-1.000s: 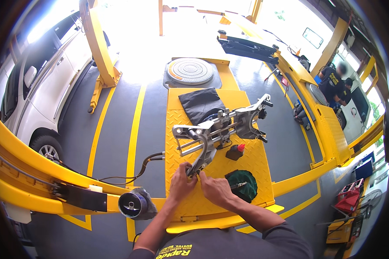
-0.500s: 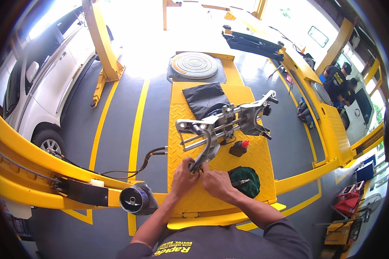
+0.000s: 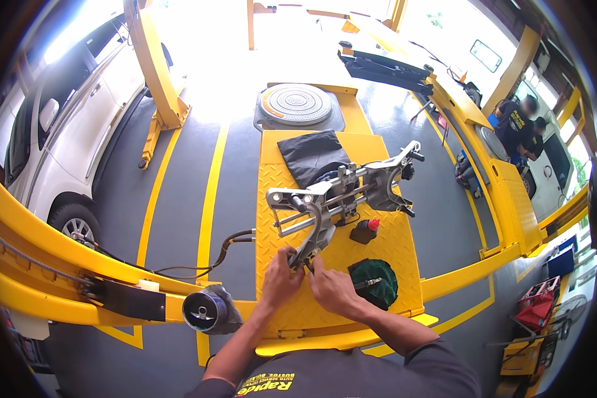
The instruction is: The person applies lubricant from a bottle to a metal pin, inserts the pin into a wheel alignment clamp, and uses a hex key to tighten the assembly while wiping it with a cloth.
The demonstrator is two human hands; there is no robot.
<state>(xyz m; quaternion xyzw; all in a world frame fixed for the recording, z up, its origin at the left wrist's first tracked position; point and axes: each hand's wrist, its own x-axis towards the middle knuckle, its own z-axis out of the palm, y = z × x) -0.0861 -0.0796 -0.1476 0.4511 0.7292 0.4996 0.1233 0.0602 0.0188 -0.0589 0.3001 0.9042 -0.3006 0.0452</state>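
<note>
One hand, the left hand (image 3: 280, 277), grasps the wheel-alignment clamp (image 3: 322, 231) just ahead; the right hand (image 3: 331, 286) curls at its near tip, exact hold unclear; a slipping left grip could tip it into the red-capped bottle (image 3: 363, 232) beyond the right hand.

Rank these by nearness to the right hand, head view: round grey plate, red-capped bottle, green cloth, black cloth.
1. Green cloth, right of the right hand.
2. Red-capped bottle, ahead, right.
3. Black cloth, farther ahead.
4. Round grey plate, farthest ahead.
</note>
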